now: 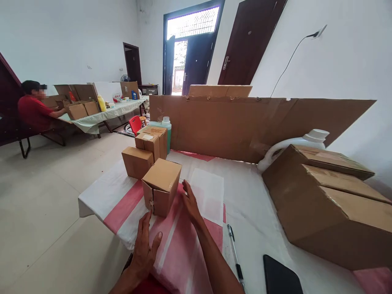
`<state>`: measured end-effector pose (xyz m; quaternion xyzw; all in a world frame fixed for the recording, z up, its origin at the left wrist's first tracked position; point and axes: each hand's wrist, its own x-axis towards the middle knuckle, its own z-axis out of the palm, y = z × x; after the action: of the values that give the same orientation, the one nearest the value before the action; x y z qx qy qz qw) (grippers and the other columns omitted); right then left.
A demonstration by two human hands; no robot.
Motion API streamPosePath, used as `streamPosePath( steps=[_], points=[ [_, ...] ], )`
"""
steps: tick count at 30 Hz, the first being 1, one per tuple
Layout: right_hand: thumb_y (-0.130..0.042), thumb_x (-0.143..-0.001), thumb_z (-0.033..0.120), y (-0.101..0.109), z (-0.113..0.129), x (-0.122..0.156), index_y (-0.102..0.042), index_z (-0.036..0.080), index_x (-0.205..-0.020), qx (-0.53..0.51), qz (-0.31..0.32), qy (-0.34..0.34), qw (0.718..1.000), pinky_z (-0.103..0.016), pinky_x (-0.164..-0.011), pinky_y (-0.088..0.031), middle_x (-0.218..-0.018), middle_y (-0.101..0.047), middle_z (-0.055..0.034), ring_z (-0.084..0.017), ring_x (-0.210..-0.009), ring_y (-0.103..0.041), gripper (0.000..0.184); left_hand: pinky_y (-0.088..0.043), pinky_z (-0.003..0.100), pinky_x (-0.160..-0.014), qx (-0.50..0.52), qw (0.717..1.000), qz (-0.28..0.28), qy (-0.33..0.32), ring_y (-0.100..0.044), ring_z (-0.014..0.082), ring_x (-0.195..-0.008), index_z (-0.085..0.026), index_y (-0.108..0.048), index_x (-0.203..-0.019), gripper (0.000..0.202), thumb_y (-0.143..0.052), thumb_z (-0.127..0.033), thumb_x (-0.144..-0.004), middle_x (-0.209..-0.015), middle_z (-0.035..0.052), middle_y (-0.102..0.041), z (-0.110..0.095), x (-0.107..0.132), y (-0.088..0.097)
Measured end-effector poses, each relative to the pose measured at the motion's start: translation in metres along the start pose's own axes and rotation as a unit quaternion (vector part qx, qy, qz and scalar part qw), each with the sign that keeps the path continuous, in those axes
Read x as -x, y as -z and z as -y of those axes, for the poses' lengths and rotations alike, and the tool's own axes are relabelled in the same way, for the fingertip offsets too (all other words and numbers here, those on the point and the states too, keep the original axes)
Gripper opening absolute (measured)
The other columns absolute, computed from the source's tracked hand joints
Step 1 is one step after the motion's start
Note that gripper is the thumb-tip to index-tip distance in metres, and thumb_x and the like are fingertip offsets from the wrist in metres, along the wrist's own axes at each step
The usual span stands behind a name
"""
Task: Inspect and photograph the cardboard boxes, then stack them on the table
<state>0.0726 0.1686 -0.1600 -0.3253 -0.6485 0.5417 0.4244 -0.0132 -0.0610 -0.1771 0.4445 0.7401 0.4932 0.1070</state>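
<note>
A small brown cardboard box [163, 175] stands on the pink and white cloth right in front of me, its front flaps meeting at a slightly torn seam. My left hand [145, 243] is just in front of the box's near corner, thumb apart from the fingers, holding nothing. Beside the box's right face is my right hand [190, 201], fingers stretched out and nothing in it; whether the fingertips touch the cardboard I cannot tell. Under and beyond that hand lies a white paper sheet [211, 192].
More boxes [137, 162] and a teal jug [167, 130] stand behind at left. A tall cardboard panel [220, 128] crosses the back. At right are large boxes [324, 208], a white jug [294, 143], a pen [234, 249] and a black phone-like slab [280, 275]. A person [36, 108] sits far left.
</note>
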Motion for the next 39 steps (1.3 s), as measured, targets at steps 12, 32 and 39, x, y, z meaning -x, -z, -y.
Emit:
streamPosePath(
  steps=[12, 32, 39],
  points=[
    [-0.052, -0.100, 0.029, 0.014, 0.036, 0.136, -0.056, 0.029, -0.138, 0.138, -0.061, 0.092, 0.984, -0.053, -0.104, -0.050, -0.132, -0.063, -0.0100, -0.029, -0.123, -0.058, 0.038, -0.030, 0.049, -0.127, 0.117, 0.981, -0.046, 0.149, -0.036, 0.0310, -0.153, -0.019, -0.041, -0.154, 0.073, -0.049, -0.065, -0.097, -0.159, 0.0161, -0.044, -0.008, -0.024, 0.002],
    [-0.053, -0.096, 0.017, 0.009, 0.078, 0.164, -0.024, 0.037, -0.165, 0.238, 0.101, 0.232, 0.938, -0.060, -0.120, -0.040, -0.169, -0.033, -0.0033, -0.033, -0.157, -0.028, 0.078, -0.057, 0.040, -0.079, 0.287, 0.925, -0.010, 0.251, -0.072, 0.0301, -0.094, -0.012, -0.073, -0.116, 0.074, -0.067, -0.075, -0.078, -0.099, 0.0136, -0.077, -0.013, -0.043, 0.068],
    [-0.047, -0.105, 0.035, 0.031, 0.105, 0.131, -0.020, 0.037, -0.165, 0.163, 0.057, 0.138, 0.975, -0.054, -0.123, -0.037, -0.168, -0.035, -0.0036, -0.028, -0.153, -0.036, 0.066, -0.045, 0.030, -0.067, 0.228, 0.967, 0.079, 0.085, -0.055, 0.0172, -0.073, -0.015, -0.069, -0.124, 0.067, -0.042, -0.070, -0.098, -0.091, 0.0064, -0.069, -0.054, -0.065, 0.084]
  ],
)
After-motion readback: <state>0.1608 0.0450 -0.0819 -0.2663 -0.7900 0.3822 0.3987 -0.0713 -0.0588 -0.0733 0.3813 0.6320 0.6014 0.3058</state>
